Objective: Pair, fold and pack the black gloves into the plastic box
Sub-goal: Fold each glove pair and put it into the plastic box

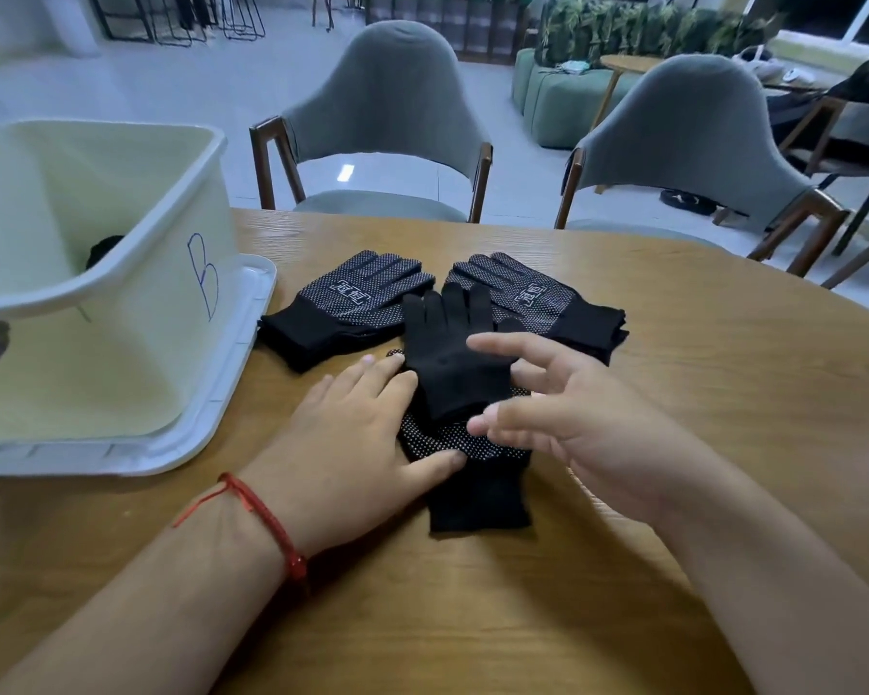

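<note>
A plain black glove (450, 358) lies on top of a dotted black glove (452, 441) in the middle of the wooden table, cuffs towards me. My left hand (352, 433) lies flat with straight fingers pressing the left edge of this pair. Just above the pair's right side hovers my right hand (558, 408), fingers spread and holding nothing. Two more stacks of dotted black gloves lie behind, one to the left (344, 303) and one to the right (538, 298). The white plastic box (136, 263) stands at the far left; something black shows inside it.
The box stands on its white lid (237, 373) at the table's left edge. Two grey chairs (382, 127) (693, 143) face the table's far side. Bare wooden tabletop (723, 393) stretches to the right and in front of me.
</note>
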